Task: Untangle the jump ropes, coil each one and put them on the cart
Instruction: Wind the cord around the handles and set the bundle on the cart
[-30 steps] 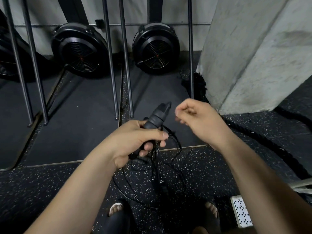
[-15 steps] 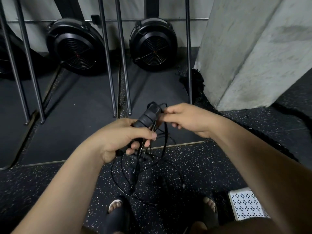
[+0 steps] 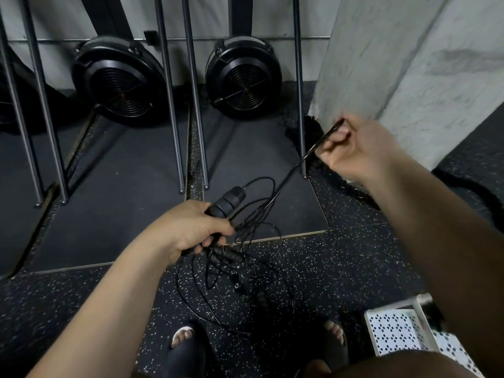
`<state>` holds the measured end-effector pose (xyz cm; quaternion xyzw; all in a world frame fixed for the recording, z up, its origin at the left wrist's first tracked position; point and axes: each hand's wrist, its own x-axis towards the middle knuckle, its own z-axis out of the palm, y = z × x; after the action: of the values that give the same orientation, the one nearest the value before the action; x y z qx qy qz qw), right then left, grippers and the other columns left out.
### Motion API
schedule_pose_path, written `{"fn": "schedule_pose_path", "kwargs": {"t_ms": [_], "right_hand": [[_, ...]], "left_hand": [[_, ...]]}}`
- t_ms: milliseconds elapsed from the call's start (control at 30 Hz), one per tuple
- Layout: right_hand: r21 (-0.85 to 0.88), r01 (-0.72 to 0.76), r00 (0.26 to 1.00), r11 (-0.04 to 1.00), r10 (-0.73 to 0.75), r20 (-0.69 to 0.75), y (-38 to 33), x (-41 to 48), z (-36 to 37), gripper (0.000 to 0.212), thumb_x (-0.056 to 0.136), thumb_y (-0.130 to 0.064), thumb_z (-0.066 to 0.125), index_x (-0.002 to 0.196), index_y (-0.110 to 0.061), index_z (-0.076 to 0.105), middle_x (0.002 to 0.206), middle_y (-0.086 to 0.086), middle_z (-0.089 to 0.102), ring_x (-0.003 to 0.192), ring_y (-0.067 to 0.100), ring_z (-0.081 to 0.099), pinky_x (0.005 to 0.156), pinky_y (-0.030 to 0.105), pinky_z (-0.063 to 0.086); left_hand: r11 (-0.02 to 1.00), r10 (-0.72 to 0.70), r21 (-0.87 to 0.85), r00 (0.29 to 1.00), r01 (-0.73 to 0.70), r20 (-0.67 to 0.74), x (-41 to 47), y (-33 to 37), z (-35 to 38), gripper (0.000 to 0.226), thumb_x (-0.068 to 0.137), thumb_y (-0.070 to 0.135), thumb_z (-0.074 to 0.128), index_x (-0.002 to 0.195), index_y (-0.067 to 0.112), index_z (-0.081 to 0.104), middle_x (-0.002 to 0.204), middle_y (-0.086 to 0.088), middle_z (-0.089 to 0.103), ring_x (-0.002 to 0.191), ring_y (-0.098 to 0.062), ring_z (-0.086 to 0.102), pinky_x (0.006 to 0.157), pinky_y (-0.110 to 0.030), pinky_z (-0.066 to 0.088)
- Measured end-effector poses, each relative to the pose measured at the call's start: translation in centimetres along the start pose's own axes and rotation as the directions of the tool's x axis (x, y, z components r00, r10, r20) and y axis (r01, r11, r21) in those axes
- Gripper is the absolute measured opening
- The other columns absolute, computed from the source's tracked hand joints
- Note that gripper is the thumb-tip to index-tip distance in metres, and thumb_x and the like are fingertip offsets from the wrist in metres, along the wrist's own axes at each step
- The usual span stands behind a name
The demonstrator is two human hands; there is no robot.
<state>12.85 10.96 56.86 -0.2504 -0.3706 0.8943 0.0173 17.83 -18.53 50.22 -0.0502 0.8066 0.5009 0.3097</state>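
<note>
While our left hand (image 3: 188, 230) clenches a jump-rope handle (image 3: 227, 204) | tangled ropes (image 3: 237, 279) dangle below it, above the floor | our right hand (image 3: 354, 148) pinches one cord (image 3: 293, 171), taut | cart (image 3: 392, 328) lower right

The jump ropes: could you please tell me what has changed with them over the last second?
The right hand took hold of a cord by the handle and pulled it up and rightward, taut. The left hand kept gripping the handle; the tangle still hangs below it.
</note>
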Motion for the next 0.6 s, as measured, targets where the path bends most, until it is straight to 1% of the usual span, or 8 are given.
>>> {"fn": "schedule_pose_path", "kwargs": {"t_ms": [100, 200, 267, 333, 400, 467, 533, 600], "right_hand": [[0.221, 0.051, 0.998, 0.974, -0.041, -0.049, -1.9, 1.0, -0.7, 0.034, 0.112, -0.017, 0.052, 0.079, -0.015, 0.045, 0.060, -0.005, 0.040, 0.049, 0.008, 0.039, 0.060, 0.026, 0.038], [0.382, 0.046, 0.995, 0.923, -0.010, -0.097, -2.8, 2.8, -2.2, 0.027, 0.115, -0.014, 0.045, 0.089, -0.009, 0.052, 0.067, 0.001, 0.052, 0.054, 0.012, 0.053, 0.060, 0.026, 0.043], [0.441, 0.064, 0.986, 0.895, 0.010, -0.164, -2.8, 4.0, -4.0, 0.023, 0.115, -0.014, 0.043, 0.102, -0.003, 0.058, 0.082, 0.005, 0.061, 0.064, 0.017, 0.061, 0.060, 0.029, 0.051], [0.447, 0.062, 0.977, 0.893, 0.038, -0.212, -2.4, 4.6, -5.6, 0.024, 0.114, -0.025, 0.049, 0.121, -0.005, 0.061, 0.102, 0.003, 0.064, 0.078, 0.018, 0.065, 0.069, 0.030, 0.056], [0.288, 0.009, 0.973, 0.958, 0.057, -0.223, -1.0, 4.6, -6.6, 0.047, 0.105, -0.047, 0.064, 0.139, -0.016, 0.056, 0.120, 0.002, 0.064, 0.093, 0.019, 0.065, 0.083, 0.034, 0.055], [-0.008, -0.101, 0.975, 0.995, 0.097, -0.201, 1.5, 4.4, -7.3, 0.072, 0.094, -0.058, 0.073, 0.150, -0.019, 0.049, 0.134, 0.011, 0.064, 0.103, 0.022, 0.065, 0.091, 0.039, 0.056], [-0.208, -0.190, 0.970, 0.959, 0.152, -0.188, 4.1, 4.1, -7.7, 0.080, 0.093, -0.055, 0.076, 0.155, -0.018, 0.042, 0.133, 0.017, 0.065, 0.113, 0.027, 0.068, 0.098, 0.042, 0.058], [-0.291, -0.240, 0.965, 0.926, 0.196, -0.174, 6.1, 3.9, -7.8, 0.073, 0.098, -0.052, 0.071, 0.153, -0.014, 0.042, 0.129, 0.019, 0.068, 0.115, 0.030, 0.070, 0.097, 0.041, 0.058]], "left_hand": [[1.000, -0.005, -0.010, 1.000, 0.004, -0.023, 0.1, 0.0, -0.4, 0.017, 0.086, 0.012, 0.081, 0.099, 0.009, 0.072, 0.070, -0.006, 0.068, 0.050, -0.011, 0.043, 0.044, -0.023, 0.032], [1.000, -0.004, -0.011, 1.000, 0.004, -0.007, 0.0, 0.0, -0.8, 0.016, 0.087, 0.014, 0.081, 0.101, 0.009, 0.074, 0.070, -0.005, 0.067, 0.051, -0.010, 0.043, 0.043, -0.023, 0.032], [1.000, 0.004, -0.004, 1.000, -0.004, -0.006, -0.1, 0.0, -0.9, 0.015, 0.088, 0.014, 0.081, 0.101, 0.010, 0.074, 0.070, -0.005, 0.067, 0.052, -0.011, 0.043, 0.043, -0.023, 0.031], [0.999, 0.020, -0.040, 1.000, -0.019, 0.019, -0.3, 0.0, -1.0, 0.018, 0.088, 0.013, 0.081, 0.104, 0.008, 0.074, 0.071, -0.005, 0.066, 0.053, -0.011, 0.042, 0.044, -0.023, 0.030], [0.996, 0.056, -0.080, 0.996, -0.051, 0.063, -0.5, 0.2, -1.0, 0.020, 0.088, 0.013, 0.081, 0.106, 0.008, 0.074, 0.072, -0.006, 0.066, 0.053, -0.012, 0.041, 0.044, -0.023, 0.029], [0.990, 0.103, -0.104, 0.991, -0.094, 0.080, -0.8, 0.6, -0.9, 0.020, 0.088, 0.012, 0.081, 0.106, 0.007, 0.074, 0.073, -0.008, 0.066, 0.053, -0.012, 0.040, 0.045, -0.023, 0.029], [0.985, 0.132, -0.125, 0.988, -0.122, 0.075, -1.0, 0.9, -0.8, 0.021, 0.088, 0.010, 0.080, 0.107, 0.006, 0.073, 0.074, -0.008, 0.065, 0.052, -0.013, 0.039, 0.044, -0.024, 0.029], [0.982, 0.134, -0.141, 0.989, -0.124, 0.065, -1.2, 1.0, -0.9, 0.021, 0.089, 0.010, 0.080, 0.108, 0.004, 0.073, 0.074, -0.009, 0.065, 0.052, -0.012, 0.039, 0.044, -0.024, 0.029]]}}
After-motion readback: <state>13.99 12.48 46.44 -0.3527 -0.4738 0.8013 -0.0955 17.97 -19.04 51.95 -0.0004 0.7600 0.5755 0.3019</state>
